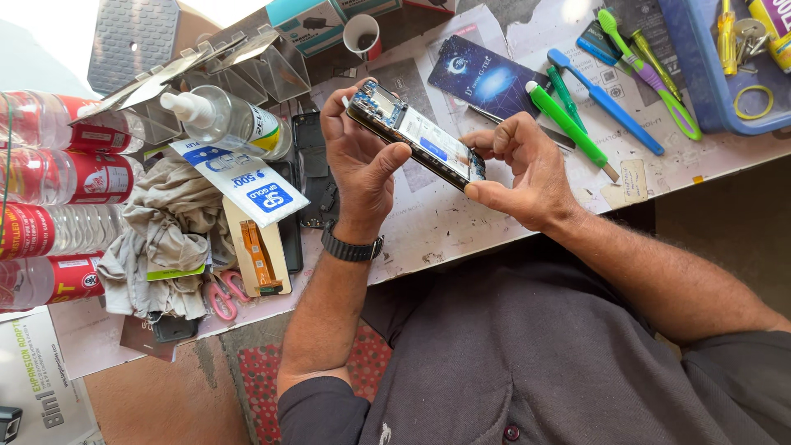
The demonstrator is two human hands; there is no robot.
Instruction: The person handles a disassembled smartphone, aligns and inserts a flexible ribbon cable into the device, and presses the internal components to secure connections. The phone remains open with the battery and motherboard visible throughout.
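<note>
An opened phone (416, 134) with its back off, showing a circuit board and a white battery, is held in the air over the workbench. My left hand (358, 161) grips its upper end, fingers curled around the edge and thumb on the battery side. My right hand (523, 169) holds the lower end, the thumb pressed along the edge. A black watch sits on my left wrist.
On the bench (461, 222) lie a black phone back cover (313, 156), a clear squeeze bottle (227, 119), a rag (161, 235), pink scissors (221, 295), an orange flex cable on a card (259, 251), green and blue tools (577, 124), a blue tray (717, 74) and several water bottles (49, 198).
</note>
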